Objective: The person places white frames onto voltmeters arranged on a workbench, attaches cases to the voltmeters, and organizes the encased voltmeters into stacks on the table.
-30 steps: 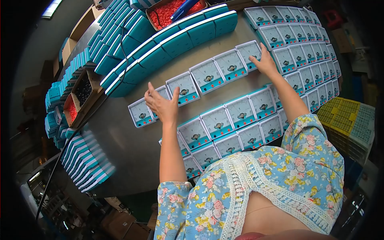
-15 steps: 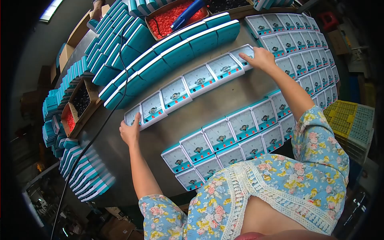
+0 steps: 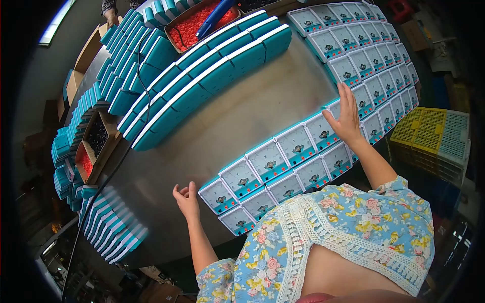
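Observation:
My left hand (image 3: pixel 187 200), fingers apart and empty, is over the table just left of the near rows of meters. My right hand (image 3: pixel 346 117) is spread at the right part of those rows, and whether it touches a meter I cannot tell. The near meters (image 3: pixel 270 160) lie face up in two rows, white-framed with teal lower strips and red and black dots. Beyond the bare metal table (image 3: pixel 227 116), teal and white meters (image 3: pixel 212 78) stand on edge in curved rows. More face-up meters (image 3: pixel 348 70) fill the right side.
Boxes of red pieces (image 3: pixel 194 28) and black pieces (image 3: pixel 97 134) sit among the teal stacks. A blue tool (image 3: pixel 214 19) lies on the red pieces. A dark cable crosses the left side. Another person's hand (image 3: pixel 111 19) is at the top left. Yellow crates (image 3: pixel 419 129) stand at right.
The row of meters between my hands has gone from lying face up to standing on edge against the far rows. Both hands have let go and moved back toward my body.

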Available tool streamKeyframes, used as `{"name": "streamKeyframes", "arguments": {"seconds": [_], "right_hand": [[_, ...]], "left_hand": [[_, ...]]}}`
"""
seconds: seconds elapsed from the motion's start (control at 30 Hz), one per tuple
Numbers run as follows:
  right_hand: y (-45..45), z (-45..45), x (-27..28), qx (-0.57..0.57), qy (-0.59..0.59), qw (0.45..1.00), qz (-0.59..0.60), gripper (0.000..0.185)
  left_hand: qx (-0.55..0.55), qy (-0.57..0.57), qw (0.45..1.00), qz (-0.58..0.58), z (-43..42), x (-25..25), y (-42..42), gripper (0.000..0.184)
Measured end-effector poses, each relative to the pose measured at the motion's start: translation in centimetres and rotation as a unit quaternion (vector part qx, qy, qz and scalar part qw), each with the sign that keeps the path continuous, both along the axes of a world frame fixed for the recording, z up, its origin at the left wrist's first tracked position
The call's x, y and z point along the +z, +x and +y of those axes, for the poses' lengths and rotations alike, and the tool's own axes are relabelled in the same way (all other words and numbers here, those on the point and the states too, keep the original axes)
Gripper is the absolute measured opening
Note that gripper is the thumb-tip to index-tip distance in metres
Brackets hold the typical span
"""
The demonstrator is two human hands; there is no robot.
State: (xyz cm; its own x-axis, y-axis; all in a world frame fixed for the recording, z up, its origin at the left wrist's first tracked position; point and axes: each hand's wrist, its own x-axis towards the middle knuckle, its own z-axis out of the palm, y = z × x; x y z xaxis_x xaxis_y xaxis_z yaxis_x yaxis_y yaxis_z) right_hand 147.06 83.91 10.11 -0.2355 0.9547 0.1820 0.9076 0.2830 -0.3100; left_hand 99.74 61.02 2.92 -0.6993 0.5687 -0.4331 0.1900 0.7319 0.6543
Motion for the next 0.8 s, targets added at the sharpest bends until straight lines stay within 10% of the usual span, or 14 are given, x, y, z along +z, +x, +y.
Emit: {"name": "streamKeyframes", "arguments": {"seconds": [0.17,0.8], "right_hand": [[0.0,-6.6,-5.5,-0.114,-0.142,0.976,-0.123,0.124],[-0.3,-0.1,-4.9,-0.218,-0.203,0.953,-0.061,0.133]], "left_hand": [[-0.075,-0.129,0.978,0.149,-0.4,0.1,9.8,0.124],[-0.046,-0.124,0.980,0.148,1.2,-3.2,1.6,0.133]]}}
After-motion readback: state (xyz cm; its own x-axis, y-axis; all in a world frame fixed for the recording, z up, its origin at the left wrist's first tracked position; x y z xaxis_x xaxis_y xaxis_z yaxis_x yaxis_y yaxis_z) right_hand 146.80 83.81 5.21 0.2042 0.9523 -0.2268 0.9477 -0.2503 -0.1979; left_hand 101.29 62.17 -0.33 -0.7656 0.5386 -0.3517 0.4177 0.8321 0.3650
